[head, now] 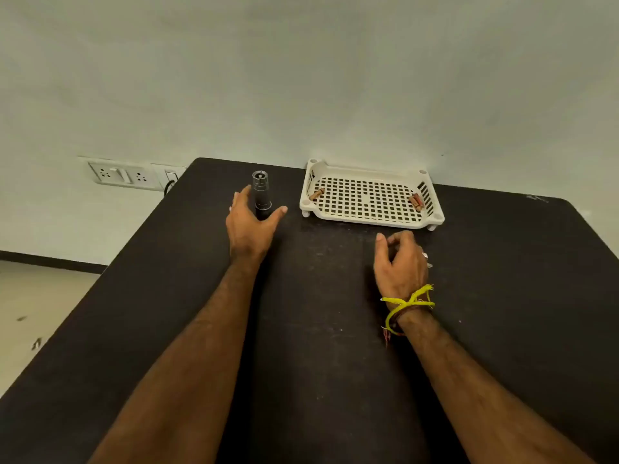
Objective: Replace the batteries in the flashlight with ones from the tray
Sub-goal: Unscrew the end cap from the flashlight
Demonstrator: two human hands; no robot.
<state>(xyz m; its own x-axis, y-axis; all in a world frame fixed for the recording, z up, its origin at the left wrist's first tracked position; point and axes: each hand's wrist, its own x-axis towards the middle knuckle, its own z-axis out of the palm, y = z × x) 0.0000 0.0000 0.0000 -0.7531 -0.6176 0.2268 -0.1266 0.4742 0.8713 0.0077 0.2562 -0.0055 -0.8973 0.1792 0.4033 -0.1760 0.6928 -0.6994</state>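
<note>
A dark metal flashlight (261, 192) stands upright on the black table, lens end up. My left hand (249, 226) is spread around its base, fingers on the left and thumb on the right, apart from the barrel as far as I can tell. The white perforated tray (370, 218) sits to the right against the wall. One brown battery (316, 194) lies at its left end and a few reddish-brown batteries (416, 201) lie at its right end. My right hand (400, 262) hovers in front of the tray, fingers loosely curled, holding nothing.
The black table (318, 346) ends at the wall behind the tray and drops off on the left toward the floor. A white socket panel (122, 175) with a black cable sits on the wall to the left. A yellow thread band circles my right wrist.
</note>
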